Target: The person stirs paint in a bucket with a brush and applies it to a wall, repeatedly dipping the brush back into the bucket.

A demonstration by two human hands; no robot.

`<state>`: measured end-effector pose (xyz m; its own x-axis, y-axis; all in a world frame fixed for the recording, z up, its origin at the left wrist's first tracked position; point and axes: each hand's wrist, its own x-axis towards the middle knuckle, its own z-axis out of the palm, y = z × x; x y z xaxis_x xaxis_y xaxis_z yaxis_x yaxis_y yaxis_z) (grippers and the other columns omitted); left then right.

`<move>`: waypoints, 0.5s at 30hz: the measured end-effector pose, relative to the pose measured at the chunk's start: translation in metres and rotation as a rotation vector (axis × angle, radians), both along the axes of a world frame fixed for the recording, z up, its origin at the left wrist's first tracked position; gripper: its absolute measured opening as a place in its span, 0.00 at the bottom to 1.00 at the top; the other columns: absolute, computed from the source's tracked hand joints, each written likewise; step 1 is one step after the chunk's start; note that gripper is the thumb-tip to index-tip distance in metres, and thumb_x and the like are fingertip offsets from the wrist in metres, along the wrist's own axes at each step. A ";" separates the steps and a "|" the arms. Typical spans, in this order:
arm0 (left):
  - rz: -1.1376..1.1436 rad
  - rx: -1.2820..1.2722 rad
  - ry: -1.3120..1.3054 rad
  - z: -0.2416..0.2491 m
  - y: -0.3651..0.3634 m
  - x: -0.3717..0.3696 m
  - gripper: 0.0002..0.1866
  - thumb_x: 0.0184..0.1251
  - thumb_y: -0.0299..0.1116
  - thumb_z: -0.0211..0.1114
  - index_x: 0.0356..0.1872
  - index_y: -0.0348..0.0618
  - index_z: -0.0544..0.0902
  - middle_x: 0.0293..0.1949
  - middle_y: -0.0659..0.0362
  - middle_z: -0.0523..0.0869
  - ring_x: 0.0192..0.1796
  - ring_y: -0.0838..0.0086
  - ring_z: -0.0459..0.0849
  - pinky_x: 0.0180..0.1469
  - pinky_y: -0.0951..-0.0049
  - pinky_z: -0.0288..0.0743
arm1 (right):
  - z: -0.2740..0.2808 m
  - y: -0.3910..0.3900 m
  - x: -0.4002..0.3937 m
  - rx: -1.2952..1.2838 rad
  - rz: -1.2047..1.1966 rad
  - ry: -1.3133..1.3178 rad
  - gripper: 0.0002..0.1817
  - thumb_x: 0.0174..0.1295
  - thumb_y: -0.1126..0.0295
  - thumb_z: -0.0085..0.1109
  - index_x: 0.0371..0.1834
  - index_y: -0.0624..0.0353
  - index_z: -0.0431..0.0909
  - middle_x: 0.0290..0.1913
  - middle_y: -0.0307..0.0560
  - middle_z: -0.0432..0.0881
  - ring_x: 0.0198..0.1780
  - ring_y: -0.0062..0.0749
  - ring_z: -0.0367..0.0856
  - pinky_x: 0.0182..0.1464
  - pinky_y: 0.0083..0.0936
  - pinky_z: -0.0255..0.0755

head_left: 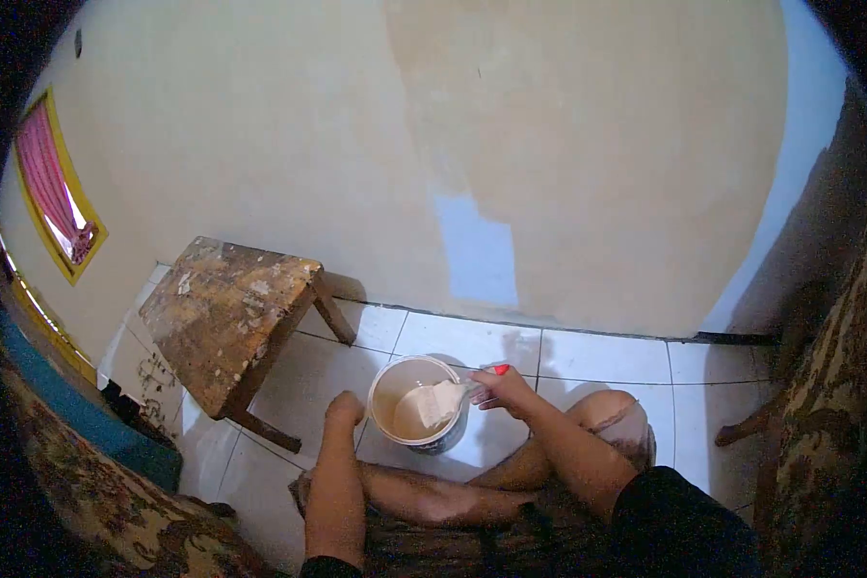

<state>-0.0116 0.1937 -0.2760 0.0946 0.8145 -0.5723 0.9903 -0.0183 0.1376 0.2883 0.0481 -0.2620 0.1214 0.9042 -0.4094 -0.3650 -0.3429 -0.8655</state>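
Note:
My right hand (501, 389) is closed on a paint brush (441, 401) with a red-tipped handle. The wide bristles, coated in pale beige paint, are inside the bucket (380, 378), over the paint. Beige paint lies in the bottom of this white, round, upright bucket, which stands on the tiles in front of my crossed legs. My left hand (345, 409) is just left of the bucket, apart from its rim, with the fingers curled; whether they hold anything is hidden.
A paint-stained wooden table (231, 308) stands at the left on white floor tiles (443, 339). Ahead rises a beige-painted wall (588, 193) with a pale blue patch (477, 252) low down. Patterned furniture (828, 424) borders the right; a pink-curtained window (53, 173) is far left.

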 end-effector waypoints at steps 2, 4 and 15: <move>0.081 0.246 0.186 -0.025 0.002 -0.016 0.14 0.55 0.30 0.58 0.43 0.40 0.81 0.45 0.49 0.82 0.47 0.60 0.82 0.50 0.62 0.74 | 0.000 -0.001 0.000 -0.031 -0.005 -0.055 0.20 0.53 0.55 0.63 0.38 0.61 0.75 0.28 0.50 0.82 0.26 0.30 0.81 0.26 0.24 0.77; 0.150 0.163 0.190 -0.008 0.000 -0.020 0.15 0.57 0.30 0.57 0.46 0.41 0.80 0.53 0.49 0.78 0.55 0.59 0.77 0.54 0.60 0.71 | 0.008 -0.006 -0.001 -0.022 0.056 -0.010 0.20 0.54 0.55 0.62 0.41 0.59 0.76 0.32 0.50 0.82 0.28 0.29 0.81 0.29 0.23 0.77; 0.348 0.057 -0.071 -0.049 0.034 -0.035 0.10 0.54 0.27 0.58 0.35 0.32 0.81 0.33 0.47 0.85 0.33 0.61 0.85 0.40 0.64 0.77 | 0.003 -0.006 0.001 -0.057 0.054 0.097 0.17 0.56 0.57 0.59 0.43 0.56 0.77 0.33 0.46 0.83 0.30 0.25 0.79 0.31 0.22 0.74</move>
<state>-0.0461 0.2280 -0.3251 -0.1565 0.8355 -0.5268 0.9266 0.3089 0.2146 0.2888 0.0422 -0.2593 0.0309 0.8832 -0.4679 -0.4259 -0.4119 -0.8056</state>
